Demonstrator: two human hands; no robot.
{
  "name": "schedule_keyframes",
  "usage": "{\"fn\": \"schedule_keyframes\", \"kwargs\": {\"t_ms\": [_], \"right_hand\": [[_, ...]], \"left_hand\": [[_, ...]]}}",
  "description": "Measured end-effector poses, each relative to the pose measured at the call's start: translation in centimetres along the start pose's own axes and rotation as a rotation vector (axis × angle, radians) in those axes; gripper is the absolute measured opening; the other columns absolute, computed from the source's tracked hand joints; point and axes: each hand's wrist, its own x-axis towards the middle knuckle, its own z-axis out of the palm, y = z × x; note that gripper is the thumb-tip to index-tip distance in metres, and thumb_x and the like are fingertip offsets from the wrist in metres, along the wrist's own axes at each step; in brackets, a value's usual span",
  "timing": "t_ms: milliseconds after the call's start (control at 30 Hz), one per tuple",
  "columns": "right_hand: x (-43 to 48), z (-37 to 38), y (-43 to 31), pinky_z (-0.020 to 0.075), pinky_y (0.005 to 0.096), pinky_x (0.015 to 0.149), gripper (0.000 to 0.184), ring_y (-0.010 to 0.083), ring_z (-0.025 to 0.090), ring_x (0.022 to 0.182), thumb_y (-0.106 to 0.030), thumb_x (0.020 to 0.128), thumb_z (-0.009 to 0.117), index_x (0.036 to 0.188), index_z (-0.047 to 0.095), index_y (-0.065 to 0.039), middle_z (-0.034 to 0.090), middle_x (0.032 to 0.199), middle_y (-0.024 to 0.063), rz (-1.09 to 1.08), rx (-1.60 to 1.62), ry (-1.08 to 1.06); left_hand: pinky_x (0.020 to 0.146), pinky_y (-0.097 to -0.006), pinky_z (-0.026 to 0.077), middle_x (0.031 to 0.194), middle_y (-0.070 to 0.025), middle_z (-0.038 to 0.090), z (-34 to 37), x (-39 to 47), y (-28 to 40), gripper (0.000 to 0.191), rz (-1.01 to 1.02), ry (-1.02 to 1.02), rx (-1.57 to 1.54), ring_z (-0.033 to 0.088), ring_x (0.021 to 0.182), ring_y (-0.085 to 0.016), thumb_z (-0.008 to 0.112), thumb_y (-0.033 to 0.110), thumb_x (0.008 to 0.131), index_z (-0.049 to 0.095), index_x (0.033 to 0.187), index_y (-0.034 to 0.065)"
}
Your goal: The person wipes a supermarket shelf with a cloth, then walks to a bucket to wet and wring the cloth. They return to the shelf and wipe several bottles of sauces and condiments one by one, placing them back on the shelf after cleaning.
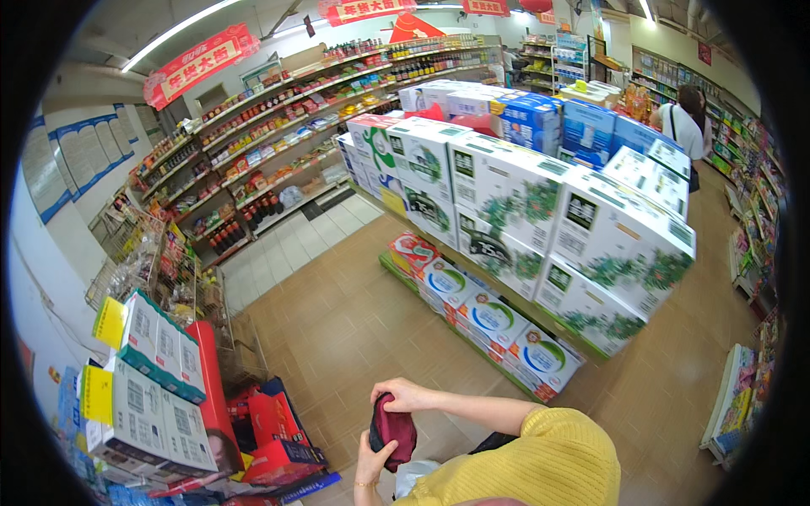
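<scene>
A dark red and black fabric pouch [395, 433] is held between my two hands near the bottom middle of the head view. My right hand [403, 395] grips its upper end, with the arm reaching in from a yellow knitted sleeve. Lower down, my left hand [374, 456] holds the near side, its thumb on the dark red fabric; a thin bracelet circles that wrist. The pouch's inside cannot be made out. A whitish plastic bag [414, 474] shows partly beside my yellow top [538, 465].
Stacked white cartons [500, 190] stand on a display across from me, with more boxes [493, 316] on its low base. Goods fill the wall shelves [304, 107]. Cartons [158, 411] and red boxes [275, 417] are at lower left. A person [683, 126] stands in the right aisle.
</scene>
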Motion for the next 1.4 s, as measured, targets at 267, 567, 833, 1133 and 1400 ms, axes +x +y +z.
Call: {"fn": "schedule_keyframes", "kwargs": {"t_ms": [267, 567, 833, 1133, 1400], "right_hand": [[16.3, -0.6, 7.5, 0.0490, 0.0314, 0.073, 0.028, 0.0201, 0.063, 0.081, -0.008, 0.070, 0.057, 0.098, 0.061, -0.006, 0.066, 0.086, 0.0099, 0.115, 0.016, -0.035], [35.5, -6.2, 10.7, 0.0482, 0.0296, 0.071, 0.029, 0.0165, 0.061, 0.080, -0.007, 0.072, 0.057, 0.101, 0.060, -0.006, 0.066, 0.088, 0.0083, 0.261, 0.017, 0.109], [47.3, -11.1, 24.4, 0.0475, 0.0365, 0.069, 0.022, 0.0278, 0.060, 0.079, -0.018, 0.073, 0.067, 0.089, 0.063, -0.004, 0.060, 0.082, 0.0137, 0.174, -0.202, 0.144], [69.9, -20.2, 29.4, 0.0412, 0.0277, 0.059, 0.024, 0.0129, 0.051, 0.070, -0.027, 0.083, 0.064, 0.085, 0.059, -0.004, 0.053, 0.076, 0.0040, 0.222, 0.177, -0.011], [85.4, -27.0, 36.5, 0.0460, 0.0288, 0.058, 0.030, 0.0127, 0.055, 0.070, -0.031, 0.090, 0.053, 0.102, 0.052, -0.003, 0.056, 0.076, 0.0056, 0.329, 0.289, 0.027]], "left_hand": [[0.071, -0.0251, 0.049, 0.090, -0.0068, 0.062, -14.9, 15.9, -2.4, 0.030, -0.035, 0.137, -0.008, 0.059, 0.081, -0.013, 0.065, -0.004, 0.078, 0.050, 0.104, -0.0003], [0.060, -0.0203, 0.038, 0.071, 0.0056, 0.048, -24.6, 35.6, 4.6, 0.016, 0.204, 0.283, 0.045, 0.042, 0.067, -0.004, 0.059, 0.012, 0.089, 0.056, 0.077, 0.0009], [0.067, -0.0248, 0.044, 0.080, 0.0007, 0.055, -28.6, 53.9, 9.4, 0.026, 0.147, 0.187, -0.358, 0.051, 0.073, -0.008, 0.047, 0.028, 0.097, 0.054, 0.091, 0.0031], [0.098, -0.0367, 0.039, 0.122, -0.0104, 0.053, -35.6, 73.1, 17.7, 0.046, 0.152, 0.054, -0.589, 0.050, 0.114, -0.022, 0.059, 0.000, 0.081, 0.044, 0.124, 0.0008], [0.093, -0.0322, 0.044, 0.119, -0.0092, 0.055, -40.7, 92.3, 16.1, 0.051, 0.116, 0.071, -0.303, 0.055, 0.106, -0.019, 0.057, -0.007, 0.079, 0.042, 0.127, 0.0016]]}}
